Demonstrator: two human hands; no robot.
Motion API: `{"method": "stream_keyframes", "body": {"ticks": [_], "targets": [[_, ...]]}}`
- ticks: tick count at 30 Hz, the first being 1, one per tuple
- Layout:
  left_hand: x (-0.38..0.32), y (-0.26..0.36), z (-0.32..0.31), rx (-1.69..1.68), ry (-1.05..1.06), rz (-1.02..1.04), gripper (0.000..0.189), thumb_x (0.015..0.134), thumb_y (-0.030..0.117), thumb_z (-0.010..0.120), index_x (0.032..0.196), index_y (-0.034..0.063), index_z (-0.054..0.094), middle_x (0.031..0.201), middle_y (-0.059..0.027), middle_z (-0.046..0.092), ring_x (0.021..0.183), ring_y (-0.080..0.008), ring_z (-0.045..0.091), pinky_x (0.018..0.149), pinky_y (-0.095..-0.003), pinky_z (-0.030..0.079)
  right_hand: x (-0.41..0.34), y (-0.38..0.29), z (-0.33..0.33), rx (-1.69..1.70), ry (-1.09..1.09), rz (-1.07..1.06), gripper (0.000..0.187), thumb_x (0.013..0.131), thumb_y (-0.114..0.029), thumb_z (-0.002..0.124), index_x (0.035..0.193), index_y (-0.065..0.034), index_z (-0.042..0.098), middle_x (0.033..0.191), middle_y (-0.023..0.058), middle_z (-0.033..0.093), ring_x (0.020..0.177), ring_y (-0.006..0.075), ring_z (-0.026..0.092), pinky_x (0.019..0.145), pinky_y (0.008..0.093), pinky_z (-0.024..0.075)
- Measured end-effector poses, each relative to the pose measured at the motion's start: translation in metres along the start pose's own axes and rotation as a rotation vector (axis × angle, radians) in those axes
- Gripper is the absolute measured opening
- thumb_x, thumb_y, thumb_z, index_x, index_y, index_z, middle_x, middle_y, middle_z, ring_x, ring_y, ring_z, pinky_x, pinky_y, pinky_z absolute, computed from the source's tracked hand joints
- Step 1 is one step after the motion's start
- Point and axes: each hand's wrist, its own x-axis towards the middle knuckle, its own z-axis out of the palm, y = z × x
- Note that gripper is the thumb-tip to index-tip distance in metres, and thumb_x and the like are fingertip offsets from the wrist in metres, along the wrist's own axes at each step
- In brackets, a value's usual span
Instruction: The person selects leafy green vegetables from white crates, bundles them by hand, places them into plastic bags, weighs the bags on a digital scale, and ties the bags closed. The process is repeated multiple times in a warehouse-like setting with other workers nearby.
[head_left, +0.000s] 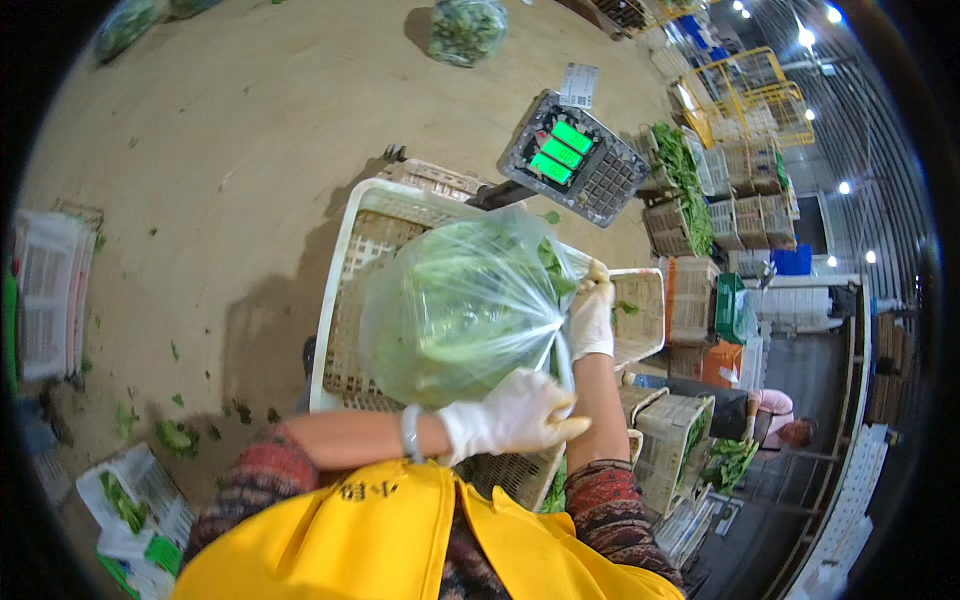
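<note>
A large clear plastic bag of leafy green vegetables (450, 315) lies on its side in a white plastic crate (339, 300), its film drawn into tight folds at the right. Around this gathered neck, my right hand (592, 319) in a white glove with yellowish fingertips is closed. My left hand (514, 420), gloved alike, is just below the neck with curled fingers beside the hanging bag end; whether it grips the film is unclear. Just beyond the crate stands a weighing scale's display head (574, 159) with three green-lit readouts and a keypad.
Another bagged bunch of greens (469, 31) rests on the floor ahead. Stacked crates with greens (679, 187) stand at right, near a smaller crate (641, 311). A person in pink (776, 420) handles leaves farther right. More crates (52, 292) stand left; leaf scraps litter the floor.
</note>
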Motion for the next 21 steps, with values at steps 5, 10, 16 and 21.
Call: {"method": "stream_keyframes", "body": {"ticks": [5,10,16,21], "targets": [[-0.058,-0.045,-0.034,-0.080,0.035,-0.022,0.037,0.085,0.027,0.061,0.058,0.0048,0.049,0.055,-0.0138,0.046,0.055,-0.0338,0.049,0.055,-0.0419,0.039,0.058,0.076,-0.033,-0.258,0.232,0.130,0.022,0.094,-0.032,0.052,0.083,-0.0135,0.058,0.074,0.0002,0.061,0.061,0.0183,0.056,0.057,0.0333,0.0466],[-0.071,-0.058,-0.062,-0.219,-0.085,-0.170,0.028,0.087,0.024,0.060,0.073,0.0002,0.062,0.061,-0.0099,0.052,0.059,-0.0247,0.054,0.058,-0.0352,0.044,0.056,0.073,-0.037,-0.011,0.110,0.212,0.020,0.092,-0.022,0.050,0.082,-0.0095,0.062,0.072,0.0024,0.058,0.064,0.0172,0.056,0.059,0.0352,0.0458],[-0.010,-0.040,-0.085,-0.811,-0.182,-0.482,0.021,0.092,0.007,0.056,0.108,0.0018,0.068,0.100,-0.0071,0.068,0.087,-0.0138,0.066,0.077,-0.0272,0.054,-0.077,-0.009,-0.039,-0.583,0.035,-0.479,0.042,0.092,-0.002,0.046,0.134,0.0017,0.051,0.133,0.0164,0.055,0.122,0.0241,0.055,0.100,0.0323,0.0457],[0.072,-0.039,-0.061,-0.726,-0.549,-0.598,0.048,0.089,0.021,0.066,0.129,0.0024,0.045,0.120,-0.0120,0.056,0.092,-0.0202,0.068,0.076,-0.0273,0.055,-0.158,-0.014,-0.037,-0.960,-0.254,-0.899,0.038,0.082,0.005,0.064,0.119,-0.0030,0.063,0.121,0.0089,0.063,0.110,0.0208,0.060,0.093,0.0314,0.0480]]}}
